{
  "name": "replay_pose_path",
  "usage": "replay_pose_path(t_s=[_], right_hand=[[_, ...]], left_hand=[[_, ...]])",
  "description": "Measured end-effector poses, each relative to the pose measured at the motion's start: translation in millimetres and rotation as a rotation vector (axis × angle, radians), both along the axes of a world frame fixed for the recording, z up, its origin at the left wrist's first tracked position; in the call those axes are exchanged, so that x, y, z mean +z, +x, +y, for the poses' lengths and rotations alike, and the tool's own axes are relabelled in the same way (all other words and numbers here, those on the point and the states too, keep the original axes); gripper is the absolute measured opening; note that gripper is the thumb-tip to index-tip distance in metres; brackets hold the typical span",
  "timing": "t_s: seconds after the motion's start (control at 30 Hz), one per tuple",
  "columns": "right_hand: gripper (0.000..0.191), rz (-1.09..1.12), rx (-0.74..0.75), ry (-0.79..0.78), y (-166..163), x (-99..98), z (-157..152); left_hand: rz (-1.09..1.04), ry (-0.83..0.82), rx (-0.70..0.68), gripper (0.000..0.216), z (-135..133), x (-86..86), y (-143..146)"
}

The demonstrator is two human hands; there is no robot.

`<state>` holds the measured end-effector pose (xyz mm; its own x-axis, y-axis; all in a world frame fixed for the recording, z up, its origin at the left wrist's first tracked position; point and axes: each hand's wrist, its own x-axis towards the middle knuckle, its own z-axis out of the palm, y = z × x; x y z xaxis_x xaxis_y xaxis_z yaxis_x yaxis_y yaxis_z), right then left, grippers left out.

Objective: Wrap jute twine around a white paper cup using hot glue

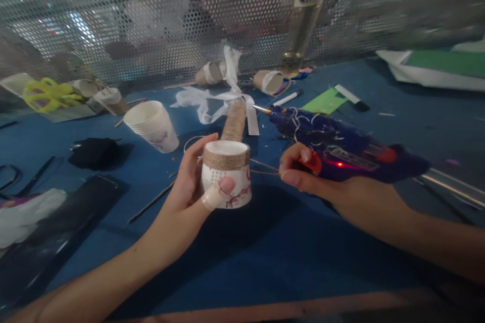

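Note:
My left hand (197, 186) is wrapped round a white paper cup (237, 194) with printed red blossoms; a bandage-like strip circles the thumb. Its wide mouth faces up, and a band of brown twine (223, 161) is wound round it just below the rim. A loose strand (265, 166) stretches from the cup to my right hand (326, 181), where thumb and finger pinch it. Just behind those fingers is a blue glue gun (341, 141) with a red light and an orange-red trigger; whether the hand also grips its handle I cannot tell.
Behind the cup lies a twine-wrapped roll (234, 121) beside white ribbon (200, 101). Stacked paper cups (151, 126), yellow scissors (47, 93), cardboard tubes (267, 82), a marker (288, 98) and green paper (324, 102) surround it. A perforated metal screen (151, 25) borders the back.

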<state>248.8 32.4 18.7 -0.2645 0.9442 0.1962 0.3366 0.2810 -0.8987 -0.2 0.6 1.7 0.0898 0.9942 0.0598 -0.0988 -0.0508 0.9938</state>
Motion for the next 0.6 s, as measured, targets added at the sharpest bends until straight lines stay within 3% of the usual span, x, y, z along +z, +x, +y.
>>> replay_pose_path(t_s=[0.23,0.6], right_hand=[[0.053,-0.011,-0.044,0.018,0.5,-0.4,1.7],[0.051,0.042,0.004,-0.117,-0.7,1.8,2.8]], left_hand=[[-0.077,0.018,-0.118,0.048,1.1,-3.1,-1.9],[-0.077,0.017,-0.142,0.045,0.4,-6.5,-5.6]])
